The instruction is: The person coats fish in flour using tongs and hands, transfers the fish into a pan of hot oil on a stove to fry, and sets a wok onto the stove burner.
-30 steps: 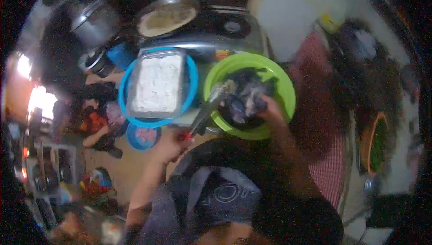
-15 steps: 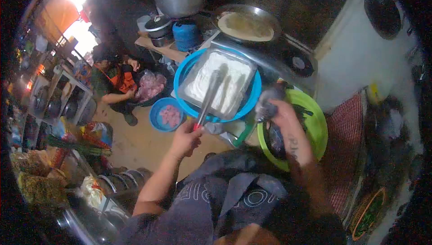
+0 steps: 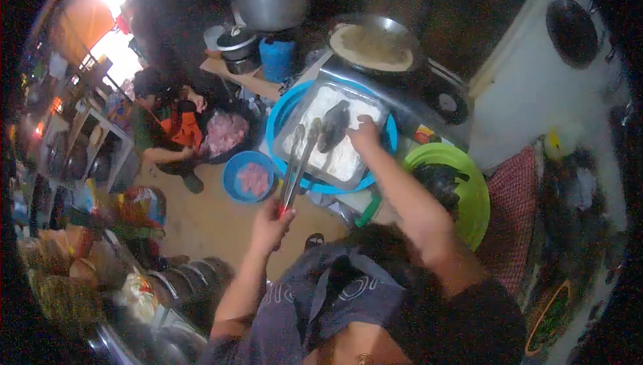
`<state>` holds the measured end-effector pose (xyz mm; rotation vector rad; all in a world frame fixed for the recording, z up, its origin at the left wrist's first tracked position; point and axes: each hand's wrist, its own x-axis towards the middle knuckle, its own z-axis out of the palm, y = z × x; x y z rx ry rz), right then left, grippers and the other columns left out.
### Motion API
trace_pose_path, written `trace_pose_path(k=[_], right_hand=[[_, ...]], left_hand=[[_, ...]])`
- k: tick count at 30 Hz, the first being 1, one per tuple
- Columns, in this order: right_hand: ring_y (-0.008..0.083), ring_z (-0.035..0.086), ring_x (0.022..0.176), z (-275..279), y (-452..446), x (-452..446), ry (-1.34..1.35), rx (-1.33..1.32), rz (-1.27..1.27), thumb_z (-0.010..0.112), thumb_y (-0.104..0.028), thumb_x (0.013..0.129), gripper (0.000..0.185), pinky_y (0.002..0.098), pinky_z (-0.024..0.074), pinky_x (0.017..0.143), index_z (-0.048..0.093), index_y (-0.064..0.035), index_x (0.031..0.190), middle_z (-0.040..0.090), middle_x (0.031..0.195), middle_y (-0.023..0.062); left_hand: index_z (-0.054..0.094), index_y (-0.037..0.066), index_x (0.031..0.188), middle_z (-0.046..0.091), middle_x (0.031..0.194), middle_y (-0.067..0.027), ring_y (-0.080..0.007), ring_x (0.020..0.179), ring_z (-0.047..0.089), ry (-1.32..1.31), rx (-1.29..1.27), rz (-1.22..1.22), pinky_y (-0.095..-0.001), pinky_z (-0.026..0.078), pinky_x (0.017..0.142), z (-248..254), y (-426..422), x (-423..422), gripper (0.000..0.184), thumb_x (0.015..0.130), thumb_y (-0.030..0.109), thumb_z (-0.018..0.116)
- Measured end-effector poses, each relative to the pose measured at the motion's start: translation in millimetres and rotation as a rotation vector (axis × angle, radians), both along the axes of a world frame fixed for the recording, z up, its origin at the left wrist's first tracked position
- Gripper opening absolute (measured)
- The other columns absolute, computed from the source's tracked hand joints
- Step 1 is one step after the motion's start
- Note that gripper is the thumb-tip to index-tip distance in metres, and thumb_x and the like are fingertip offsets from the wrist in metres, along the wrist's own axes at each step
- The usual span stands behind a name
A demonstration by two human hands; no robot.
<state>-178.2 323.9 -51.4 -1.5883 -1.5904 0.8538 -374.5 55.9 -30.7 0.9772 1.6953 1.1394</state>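
My left hand [image 3: 271,226] is closed round the red handle of metal tongs [image 3: 295,176], whose two arms stand slightly apart over a clear rectangular tray [image 3: 348,179]. White powder like flour [image 3: 331,100] covers the tray's floor. A dark grey fish [image 3: 333,127] is over the powder, just right of the tong tips. Beside the fish's right edge, my right hand [image 3: 365,138] reaches into the tray with thumb and fingers apart; whether a fingertip touches the fish is unclear. The tray rests on a large blue basin [image 3: 273,138].
A lime-green basin [image 3: 479,207] with dark fish-like pieces stands at right. Behind the tray is a wide pan [image 3: 375,47] on a stove. A small blue bowl [image 3: 231,187] holds pink pieces. At left, another person [image 3: 157,130] sits by a heap of pink meat [image 3: 226,130].
My right hand has moved from above the green basin, leftward and up to the tray, bringing the fish over the powder. The tongs have drawn slightly back and their arms look farther apart.
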Motion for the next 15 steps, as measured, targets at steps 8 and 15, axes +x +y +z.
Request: trace_pose_path(k=[8,15], right_hand=[[0.0265,0.061,0.098,-25,-96,117,0.014,0.173,0.019,0.07,-0.007,0.08,0.036,0.0339,0.0513,0.08,0.059,-0.0022,0.114,0.057,0.113,0.0158],[0.0279,0.06,0.092,-55,-198,260,-0.205,0.338,-0.169,0.065,-0.009,0.085,0.027,0.041,0.0486,0.083,0.059,-0.0029,0.11,0.058,0.106,0.0145]], left_hand=[[0.054,0.001,0.098,0.065,0.088,-0.024,-0.0457,0.088,0.062,0.979,-0.078,-0.308,-0.0524,0.05,0.071,35,40,1,0.036,0.08,0.027,0.072],[0.057,0.0,0.101,0.066,0.091,-0.0235,-0.042,0.088,0.065,1.329,-0.055,-0.342,-0.052,0.051,0.073,1,89,11,0.026,0.085,0.02,0.059]])
